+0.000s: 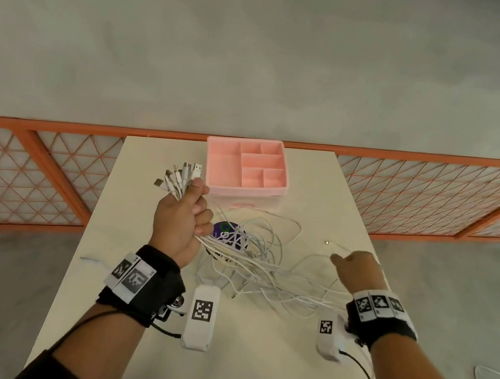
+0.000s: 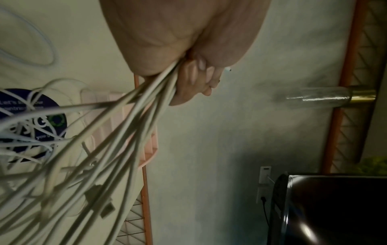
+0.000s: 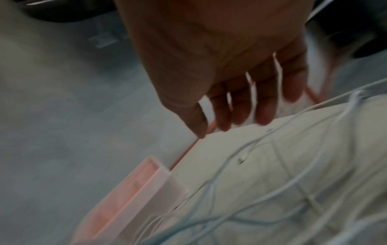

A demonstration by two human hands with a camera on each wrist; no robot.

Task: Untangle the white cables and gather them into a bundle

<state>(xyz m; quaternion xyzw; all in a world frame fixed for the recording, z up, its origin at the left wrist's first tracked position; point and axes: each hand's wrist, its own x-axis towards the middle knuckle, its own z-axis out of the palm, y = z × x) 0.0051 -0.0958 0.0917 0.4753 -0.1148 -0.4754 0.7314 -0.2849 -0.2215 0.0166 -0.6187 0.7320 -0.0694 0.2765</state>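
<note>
My left hand (image 1: 185,213) is raised above the table and grips a bunch of white cables (image 1: 253,261), with several plug ends (image 1: 181,175) fanning out above the fist. In the left wrist view the cables (image 2: 125,126) run out from under the curled fingers (image 2: 194,81). The loose lengths trail in a tangle over the table toward the right. My right hand (image 1: 355,263) hovers low over the table's right side, fingers (image 3: 240,107) straight and spread, holding nothing. One free cable end (image 1: 327,242) lies just beyond it.
A pink compartment box (image 1: 246,165) stands at the table's far edge. A dark round sticker (image 1: 225,231) lies under the tangle. A small cable piece (image 1: 89,260) lies near the cream table's (image 1: 254,361) left edge. An orange mesh railing (image 1: 429,191) runs behind.
</note>
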